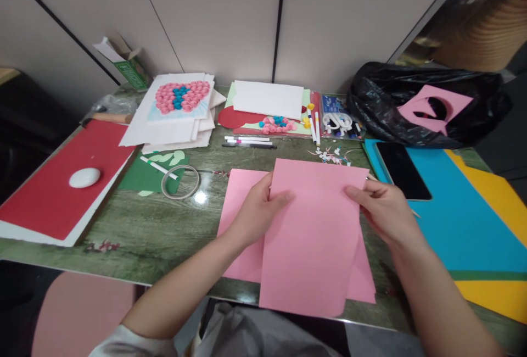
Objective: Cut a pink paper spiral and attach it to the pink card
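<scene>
Both my hands hold one pink paper sheet (313, 236) lifted slightly over the green table (156, 230). My left hand (257, 211) pinches its left edge, thumb on top. My right hand (381, 206) grips its upper right edge, fingers closed. A second pink sheet (239, 219) lies flat underneath, showing at the left and lower right.
A red sheet (53, 187) with a white oval object (84, 177) lies at left. Green paper, a tape ring (180, 181) and markers (249, 141) sit behind. A phone (401, 169) rests on blue paper (461, 219) at right. A black bag (428, 104) and heart craft card (181, 98) stand at the back.
</scene>
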Available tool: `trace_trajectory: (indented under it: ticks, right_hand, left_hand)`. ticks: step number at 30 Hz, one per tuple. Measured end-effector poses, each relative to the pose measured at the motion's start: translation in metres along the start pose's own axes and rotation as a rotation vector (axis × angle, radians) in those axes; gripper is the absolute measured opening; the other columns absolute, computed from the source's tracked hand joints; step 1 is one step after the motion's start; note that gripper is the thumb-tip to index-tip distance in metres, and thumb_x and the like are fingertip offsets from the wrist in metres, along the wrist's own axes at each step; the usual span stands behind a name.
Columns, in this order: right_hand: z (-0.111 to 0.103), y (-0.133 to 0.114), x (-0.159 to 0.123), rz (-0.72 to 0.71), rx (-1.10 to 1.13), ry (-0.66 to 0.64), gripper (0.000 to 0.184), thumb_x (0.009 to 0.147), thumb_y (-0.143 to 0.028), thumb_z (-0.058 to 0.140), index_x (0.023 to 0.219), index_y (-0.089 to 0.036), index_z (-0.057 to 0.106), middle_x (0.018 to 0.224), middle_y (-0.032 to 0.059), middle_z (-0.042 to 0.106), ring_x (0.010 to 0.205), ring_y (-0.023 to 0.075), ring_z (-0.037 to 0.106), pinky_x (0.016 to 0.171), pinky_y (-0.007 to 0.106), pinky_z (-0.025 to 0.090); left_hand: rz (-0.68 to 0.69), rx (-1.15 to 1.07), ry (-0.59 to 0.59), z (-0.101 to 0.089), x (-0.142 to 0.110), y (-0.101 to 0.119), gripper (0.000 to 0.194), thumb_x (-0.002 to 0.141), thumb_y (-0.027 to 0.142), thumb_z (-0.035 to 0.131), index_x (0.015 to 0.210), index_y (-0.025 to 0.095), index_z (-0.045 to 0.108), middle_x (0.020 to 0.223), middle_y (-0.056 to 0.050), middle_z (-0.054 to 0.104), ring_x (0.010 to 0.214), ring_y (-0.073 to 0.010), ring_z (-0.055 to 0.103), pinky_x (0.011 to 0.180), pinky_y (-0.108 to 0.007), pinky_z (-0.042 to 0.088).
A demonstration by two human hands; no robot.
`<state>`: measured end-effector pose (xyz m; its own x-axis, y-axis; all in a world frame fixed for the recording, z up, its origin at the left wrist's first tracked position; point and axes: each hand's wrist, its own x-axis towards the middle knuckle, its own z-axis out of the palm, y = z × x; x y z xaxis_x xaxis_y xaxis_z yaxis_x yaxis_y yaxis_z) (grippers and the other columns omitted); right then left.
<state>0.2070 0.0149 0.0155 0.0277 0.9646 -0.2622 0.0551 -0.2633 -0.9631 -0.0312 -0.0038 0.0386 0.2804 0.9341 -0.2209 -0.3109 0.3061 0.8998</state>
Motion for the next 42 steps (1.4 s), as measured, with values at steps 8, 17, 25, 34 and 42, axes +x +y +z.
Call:
trace_trajectory:
  ticks: [8, 17, 25, 34, 42]
  right_hand:
    - [-0.001, 0.004, 0.002, 0.013, 0.030, 0.015, 0.014, 0.064, -0.034, 0.077, 0.072, -0.024, 0.073, 0.069, 0.0015, 0.071, 0.062, 0.0178, 0.063, 0.056, 0.029, 0.050]
    - [0.000, -0.006, 0.000, 0.127, -0.032, -0.203, 0.019, 0.062, -0.035, 0.078, 0.063, -0.018, 0.067, 0.066, 0.0015, 0.067, 0.059, 0.0128, 0.059, 0.056, 0.023, 0.047]
    - [0.002, 0.001, 0.007, 0.102, -0.107, -0.160, 0.027, 0.060, -0.039, 0.077, 0.058, -0.017, 0.061, 0.060, -0.0001, 0.061, 0.055, 0.0109, 0.054, 0.054, 0.023, 0.044]
    - [0.002, 0.002, 0.007, 0.140, -0.133, -0.215, 0.027, 0.061, -0.041, 0.077, 0.060, -0.017, 0.064, 0.061, -0.0005, 0.061, 0.054, 0.0103, 0.054, 0.053, 0.024, 0.042]
    - [-0.001, -0.002, 0.007, 0.173, -0.105, -0.261, 0.026, 0.059, -0.039, 0.078, 0.070, -0.018, 0.069, 0.071, 0.0022, 0.068, 0.065, 0.0152, 0.062, 0.059, 0.025, 0.047]
  left_hand:
    - [-0.002, 0.005, 0.007, -0.001, 0.001, -0.002, 0.031, 0.079, 0.026, 0.061, 0.109, 0.020, 0.056, 0.109, -0.008, 0.066, 0.090, -0.0227, 0.065, 0.076, -0.035, 0.051]
    - [0.066, -0.045, 0.104, -0.010, 0.011, -0.003, 0.033, 0.078, 0.025, 0.063, 0.109, 0.019, 0.056, 0.111, -0.008, 0.065, 0.097, -0.0222, 0.063, 0.087, -0.039, 0.047]
    - [0.060, -0.116, 0.138, -0.014, 0.018, -0.009, 0.028, 0.076, 0.024, 0.064, 0.103, 0.017, 0.060, 0.106, -0.009, 0.066, 0.089, -0.0213, 0.064, 0.081, -0.038, 0.049]
    - [0.021, -0.184, 0.215, -0.017, 0.023, -0.007, 0.028, 0.072, 0.023, 0.068, 0.098, 0.015, 0.061, 0.100, -0.009, 0.068, 0.084, -0.0204, 0.065, 0.082, -0.038, 0.048]
    - [-0.004, -0.181, 0.193, -0.017, 0.024, -0.008, 0.030, 0.072, 0.021, 0.067, 0.100, 0.013, 0.059, 0.100, -0.011, 0.068, 0.086, -0.0221, 0.065, 0.081, -0.039, 0.048]
